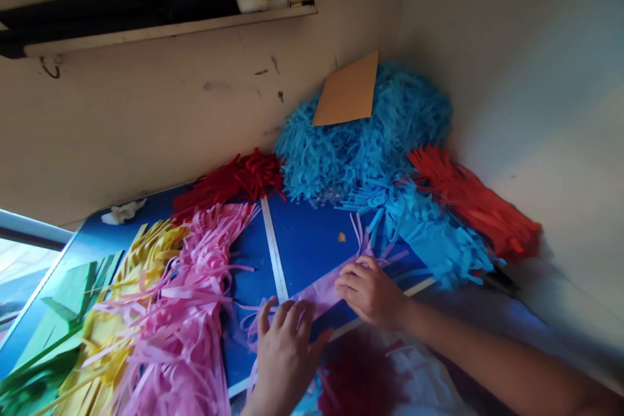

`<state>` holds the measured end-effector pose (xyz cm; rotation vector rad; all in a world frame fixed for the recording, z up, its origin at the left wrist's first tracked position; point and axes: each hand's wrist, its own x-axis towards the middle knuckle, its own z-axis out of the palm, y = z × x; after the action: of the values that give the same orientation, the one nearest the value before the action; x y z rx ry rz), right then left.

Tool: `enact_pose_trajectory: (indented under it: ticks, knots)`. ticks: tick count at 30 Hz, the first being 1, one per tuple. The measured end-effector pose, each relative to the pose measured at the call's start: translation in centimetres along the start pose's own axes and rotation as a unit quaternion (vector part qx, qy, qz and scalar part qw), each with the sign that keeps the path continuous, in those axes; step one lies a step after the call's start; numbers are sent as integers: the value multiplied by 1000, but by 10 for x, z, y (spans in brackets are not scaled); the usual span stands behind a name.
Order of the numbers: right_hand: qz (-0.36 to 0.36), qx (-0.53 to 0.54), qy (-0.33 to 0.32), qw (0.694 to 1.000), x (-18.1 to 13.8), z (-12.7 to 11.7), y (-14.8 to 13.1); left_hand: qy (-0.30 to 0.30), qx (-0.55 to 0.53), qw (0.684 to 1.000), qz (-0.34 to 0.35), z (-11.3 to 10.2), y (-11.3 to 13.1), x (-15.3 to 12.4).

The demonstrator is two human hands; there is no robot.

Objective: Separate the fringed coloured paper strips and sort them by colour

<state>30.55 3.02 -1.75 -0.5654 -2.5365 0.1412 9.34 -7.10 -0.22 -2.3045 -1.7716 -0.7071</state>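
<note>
A lilac-pink tissue paper strip (319,291) lies slantwise on the blue table, with thin fringe strands loose at both ends. My left hand (287,344) is over its near left end, fingers apart and bent down toward the paper. Toward the far right end, my right hand (370,292) has its fingers curled together on the strip; the fingertips are partly hidden. Left of my hands lies a heap of pink fringed tissue paper (180,331). Blue fringed tissue paper (433,231) sits just beyond my right hand.
Yellow fringe (104,331) and green paper (63,299) lie far left on the blue table (312,227). Dark red fringe (229,182), a fluffy blue pile (409,110) topped by brown card (348,91), and red fringe (478,201) line the walls. A shelf (170,31) hangs above.
</note>
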Motion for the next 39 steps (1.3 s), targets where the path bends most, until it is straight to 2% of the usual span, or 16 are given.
enact_pose_trajectory:
  ticks: [3,7,9,12,14,17,20,22,25,28,32,36,37,39]
  knots:
    - [12,11,1,1000,-4,0,0,-14,40,999,-27,7,2,-2]
    - [16,54,-29,998,-10,-5,-1,-94,41,981,-162,9,-9,-4]
    - [45,78,-20,996,-7,-9,-4,-126,10,972,-197,8,-14,-4]
    - [85,71,-2,994,5,-10,-9,-115,-24,980,-160,7,-18,-6]
    - [86,61,-26,994,13,-9,-11,-86,-48,989,-106,4,-17,-6]
    - [72,61,-48,994,18,-8,-13,-19,-87,995,-38,-4,-10,-4]
    - [37,51,-5,998,13,-16,-15,42,-104,993,21,-13,-1,-4]
    - [-16,49,7,999,6,-23,-16,52,-121,990,51,-15,2,-8]
    - [-59,62,-33,996,-5,-27,-15,27,-151,986,60,-13,3,-17]
    - [-23,93,-60,994,-16,-23,-11,9,-157,986,54,-9,3,-23]
    - [18,129,-35,991,-22,-18,-11,9,-154,988,18,-15,6,-22]
    - [-5,63,28,998,-24,-23,-19,105,-46,993,28,-23,9,-22]
    - [-13,42,39,998,-25,-23,-20,115,-33,992,36,-23,9,-24]
    - [-27,26,40,998,-29,-20,-21,97,-54,993,38,-18,10,-27]
